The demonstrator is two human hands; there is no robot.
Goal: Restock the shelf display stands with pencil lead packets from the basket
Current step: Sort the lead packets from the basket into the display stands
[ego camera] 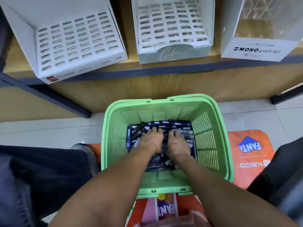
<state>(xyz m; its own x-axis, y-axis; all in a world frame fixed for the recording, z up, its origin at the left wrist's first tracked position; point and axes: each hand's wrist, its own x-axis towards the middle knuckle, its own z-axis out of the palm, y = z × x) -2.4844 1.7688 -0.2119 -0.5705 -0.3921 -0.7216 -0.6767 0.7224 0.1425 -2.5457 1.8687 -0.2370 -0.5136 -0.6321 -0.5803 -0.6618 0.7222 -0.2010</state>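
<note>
A green plastic basket point(211, 133) stands on the floor below the shelf, its bottom covered with dark pencil lead packets point(165, 124). Both my hands reach down into it, palms down. My left hand point(151, 140) rests on the left of the pile with its fingertips on the packets. My right hand point(177, 143) lies beside it on the right of the pile, fingers bent slightly; the thumbs are hidden. On the wooden shelf above stand two white slotted display stands, one at the left point(78, 41) and one in the middle point(172, 28); their slots look unfilled.
A white MONO graph box point(257, 49) stands at the shelf's right end. An orange Fanta mat point(249, 154) lies under the basket on the tiled floor. My dark-trousered knees flank the basket. A dark shelf frame leg point(65, 104) runs at the left.
</note>
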